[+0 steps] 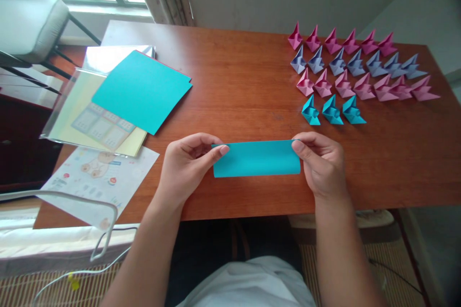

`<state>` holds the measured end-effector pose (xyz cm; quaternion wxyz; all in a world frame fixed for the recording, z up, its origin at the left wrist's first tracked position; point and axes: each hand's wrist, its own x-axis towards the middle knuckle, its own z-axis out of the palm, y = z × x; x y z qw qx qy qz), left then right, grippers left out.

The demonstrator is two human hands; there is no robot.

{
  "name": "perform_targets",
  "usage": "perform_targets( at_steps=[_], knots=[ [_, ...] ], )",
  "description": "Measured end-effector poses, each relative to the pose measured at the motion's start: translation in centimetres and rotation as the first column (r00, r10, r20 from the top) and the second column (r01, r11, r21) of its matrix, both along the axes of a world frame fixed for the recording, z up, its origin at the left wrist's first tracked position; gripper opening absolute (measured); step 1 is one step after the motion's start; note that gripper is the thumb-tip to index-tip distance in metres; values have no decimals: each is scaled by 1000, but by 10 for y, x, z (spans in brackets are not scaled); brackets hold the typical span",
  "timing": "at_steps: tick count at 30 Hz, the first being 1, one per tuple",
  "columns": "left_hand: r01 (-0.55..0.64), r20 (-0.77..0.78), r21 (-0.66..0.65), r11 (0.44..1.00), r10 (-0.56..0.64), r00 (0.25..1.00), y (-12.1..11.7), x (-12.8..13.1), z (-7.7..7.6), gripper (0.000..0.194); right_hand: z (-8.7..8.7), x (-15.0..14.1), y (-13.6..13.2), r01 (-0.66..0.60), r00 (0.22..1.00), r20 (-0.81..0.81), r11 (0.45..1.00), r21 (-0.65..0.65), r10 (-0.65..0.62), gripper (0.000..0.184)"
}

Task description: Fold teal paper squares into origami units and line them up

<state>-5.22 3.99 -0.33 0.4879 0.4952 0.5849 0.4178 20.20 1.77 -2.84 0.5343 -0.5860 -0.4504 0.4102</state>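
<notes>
A turquoise sheet of paper (pixel 257 159), doubled over into a long rectangle, is stretched between my two hands above the near part of the table. My left hand (pixel 190 163) pinches its upper left corner between thumb and forefinger. At the upper right corner, my right hand (pixel 320 160) grips it the same way. The paper's lower edge looks like a soft, rounded fold. Just beyond my right hand stand three turquoise folded paper figures (pixel 332 111) in a row.
Behind the turquoise figures are rows of pink (pixel 344 85), lilac (pixel 337 62) and magenta figures (pixel 333 42). Turquoise sheets (pixel 144 88) lie on a clear packet of pale yellow paper (pixel 90 86) at the left. A printed sheet (pixel 97 180) overhangs the wooden table's (pixel 230 72) left front edge.
</notes>
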Motion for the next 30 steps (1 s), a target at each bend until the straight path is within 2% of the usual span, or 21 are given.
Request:
perform_targets(
  at_steps=[4, 7, 11, 14, 16, 19, 23, 26, 30],
  knots=[
    [-30, -11, 17, 999, 30, 999, -1, 1, 0, 22, -1, 0, 0, -3, 1000, -2, 1000, 13, 3, 19],
    [-31, -32, 32, 999, 32, 999, -2, 2, -1, 23, -2, -1, 0, -8, 998, 64, 1000, 11, 8, 21],
    [17, -116, 89, 996, -7, 993, -1, -3, -4, 22, 1, -3, 1, -49, 977, 207, 999, 14, 45, 20],
    [114, -249, 126, 986, -79, 965, 4, -8, -5, 18, 6, 0, 6, -168, 905, 399, 986, 18, 147, 18],
    [212, -380, 134, 968, -148, 913, 10, -11, -3, 16, 11, 3, 12, -271, 802, 553, 962, -3, 228, 15],
    [358, -573, 115, 926, -233, 786, 20, -11, 1, 14, 16, 7, 22, -374, 648, 699, 926, -54, 303, 15],
    [448, -778, 84, 890, -222, 588, 29, -6, 3, 13, 21, 6, 34, -416, 484, 792, 894, -164, 371, 15],
    [471, -846, 74, 879, -194, 497, 32, -2, 3, 12, 24, 3, 39, -374, 426, 818, 899, -230, 387, 16],
    [478, -858, 47, 877, -209, 468, 33, -1, 4, 11, 28, -1, 42, -318, 411, 809, 898, -304, 420, 15]
  ],
)
